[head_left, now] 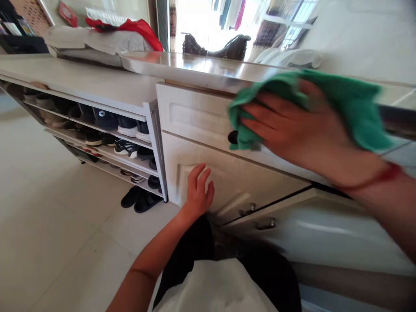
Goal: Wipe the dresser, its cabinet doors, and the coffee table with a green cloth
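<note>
Right hand (289, 125) has the green cloth (357, 97), fingers draped over it at the drawer front (198, 115), seemingly for broad contact; left hand (199, 193), half-open, empty, hangs by the cabinet door (227, 182), perhaps for balance.

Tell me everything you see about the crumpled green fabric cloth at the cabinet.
The crumpled green fabric cloth looks soft and thin, with no pattern visible. The bare right hand holds it, fingers spread over its bunched left part, while a looser part spreads out toward the picture's right. It is in front of the cream panelled drawer, beside the small black knob. Blur hides its weave and whether it is damp.
</note>
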Demonstrator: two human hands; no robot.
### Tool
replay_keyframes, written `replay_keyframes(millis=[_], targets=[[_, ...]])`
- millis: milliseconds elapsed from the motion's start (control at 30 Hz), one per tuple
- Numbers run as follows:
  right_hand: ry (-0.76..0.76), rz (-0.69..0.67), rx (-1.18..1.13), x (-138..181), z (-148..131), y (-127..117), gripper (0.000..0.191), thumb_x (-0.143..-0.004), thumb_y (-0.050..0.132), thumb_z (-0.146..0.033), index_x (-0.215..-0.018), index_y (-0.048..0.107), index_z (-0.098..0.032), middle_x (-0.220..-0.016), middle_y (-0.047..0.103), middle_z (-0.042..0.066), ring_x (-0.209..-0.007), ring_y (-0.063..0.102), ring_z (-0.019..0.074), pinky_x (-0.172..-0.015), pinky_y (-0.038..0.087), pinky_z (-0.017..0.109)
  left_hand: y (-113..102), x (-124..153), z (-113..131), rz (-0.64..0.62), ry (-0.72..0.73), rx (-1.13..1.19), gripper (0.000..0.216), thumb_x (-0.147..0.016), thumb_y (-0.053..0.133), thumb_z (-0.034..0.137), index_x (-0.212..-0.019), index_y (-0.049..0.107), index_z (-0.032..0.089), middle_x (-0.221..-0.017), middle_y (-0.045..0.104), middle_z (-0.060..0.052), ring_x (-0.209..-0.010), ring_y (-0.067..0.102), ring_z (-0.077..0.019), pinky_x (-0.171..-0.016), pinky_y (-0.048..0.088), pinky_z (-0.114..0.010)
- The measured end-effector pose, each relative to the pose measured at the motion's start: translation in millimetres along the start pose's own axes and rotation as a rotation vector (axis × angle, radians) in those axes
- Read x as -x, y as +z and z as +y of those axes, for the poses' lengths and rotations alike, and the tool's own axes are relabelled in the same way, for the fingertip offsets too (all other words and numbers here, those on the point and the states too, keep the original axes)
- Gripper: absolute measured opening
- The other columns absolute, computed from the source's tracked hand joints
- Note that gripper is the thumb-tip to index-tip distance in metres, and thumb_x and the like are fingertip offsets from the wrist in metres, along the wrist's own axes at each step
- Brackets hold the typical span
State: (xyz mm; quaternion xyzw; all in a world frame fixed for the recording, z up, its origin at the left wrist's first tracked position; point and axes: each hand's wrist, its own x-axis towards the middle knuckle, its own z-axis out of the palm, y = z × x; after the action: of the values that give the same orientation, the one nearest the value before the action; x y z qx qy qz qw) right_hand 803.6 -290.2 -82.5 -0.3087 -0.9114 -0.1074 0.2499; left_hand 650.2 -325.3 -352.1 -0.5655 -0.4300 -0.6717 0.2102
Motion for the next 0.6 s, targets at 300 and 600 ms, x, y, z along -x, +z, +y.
replay_keyframes(millis=[300,600], targets=[[-0.590,-0.188,0.351,-152,-105,85,0.045,-0.093,0.016,-0.016,-0.068,0.054,-0.011,-0.137,0.066,0.003,-0.156,0.037,0.0220,-0.121,0.029,0.063,-34,40,56,-0.116,-0.171,0.143,0.037,-0.098,0.054,0.009,-0.133,0.058,0.020,-0.138,0.060,-0.017,-0.134,0.060,-0.0236,-0.109,0.059,-0.042],[-0.514,-0.069,0.373,-34,-11,30,0.056,-0.103,0.019,-0.024,-0.090,0.070,-0.008,-0.158,0.054,0.010,-0.160,0.033,0.0230,-0.124,0.028,0.066,-35,49,65,-0.106,-0.287,0.186,0.028,-0.101,0.053,0.012,-0.127,0.060,0.019,-0.136,0.061,-0.016,-0.130,0.062,-0.0214,-0.109,0.056,-0.039]])
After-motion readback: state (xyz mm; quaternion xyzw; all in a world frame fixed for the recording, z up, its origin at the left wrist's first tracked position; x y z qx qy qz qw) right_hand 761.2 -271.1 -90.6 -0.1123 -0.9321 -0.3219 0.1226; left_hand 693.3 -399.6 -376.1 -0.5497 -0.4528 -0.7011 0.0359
